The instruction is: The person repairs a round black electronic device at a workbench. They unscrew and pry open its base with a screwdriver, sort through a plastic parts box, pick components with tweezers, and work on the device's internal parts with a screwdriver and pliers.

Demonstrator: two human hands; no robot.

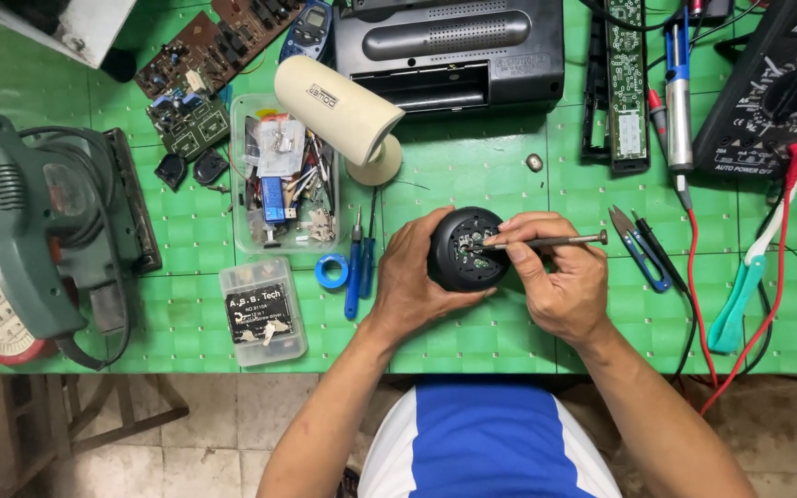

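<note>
Head view: nearest the camera, the left hand (410,281) cups the round black housing (466,249) from the side over the green table (472,341), while the right hand (555,281) pinches a slim screwdriver (546,243) with its tip inside the open cavity. The shell appears light, rigid and smooth, so likely slippery; grip the outer rim, clear of the exposed, probably fragile circuit parts.

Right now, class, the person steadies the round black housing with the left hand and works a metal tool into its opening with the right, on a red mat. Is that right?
Not quite: the mat is green, not red, as the head view shows. The rest holds: the left hand steadies the round black housing while the right hand works the metal tool into its opening.
</note>
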